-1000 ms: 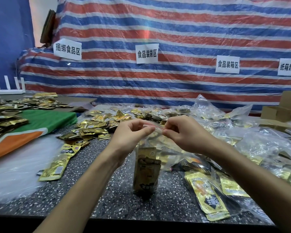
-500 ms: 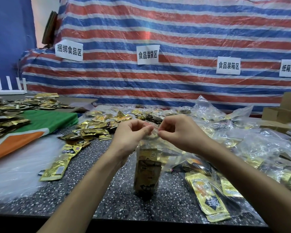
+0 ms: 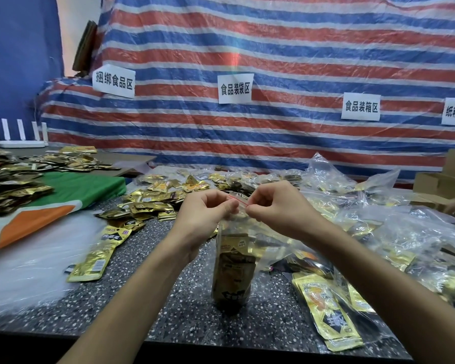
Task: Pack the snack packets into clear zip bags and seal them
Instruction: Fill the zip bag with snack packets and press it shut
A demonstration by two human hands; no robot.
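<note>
A striped tarp (image 3: 273, 35) bearing paper signs (image 3: 235, 88) hangs at twelve o'clock. A white router (image 3: 20, 144) stands at ten o'clock, a green-and-orange cloth (image 3: 76, 187) at nine, cardboard boxes (image 3: 439, 182) at three.

Both hands pinching a zip bag's top

Left hand (image 3: 205, 214) and right hand (image 3: 279, 208) are pinching the clear zip bag (image 3: 234, 261), upright on the speckled table (image 3: 184, 316).

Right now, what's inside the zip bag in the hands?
Gold packets stand upright in the bag, seen through clear plastic. The front one covers those behind, so count unclear. The left hand and right hand pinch the red zip strip, hiding part of the mouth.
</note>
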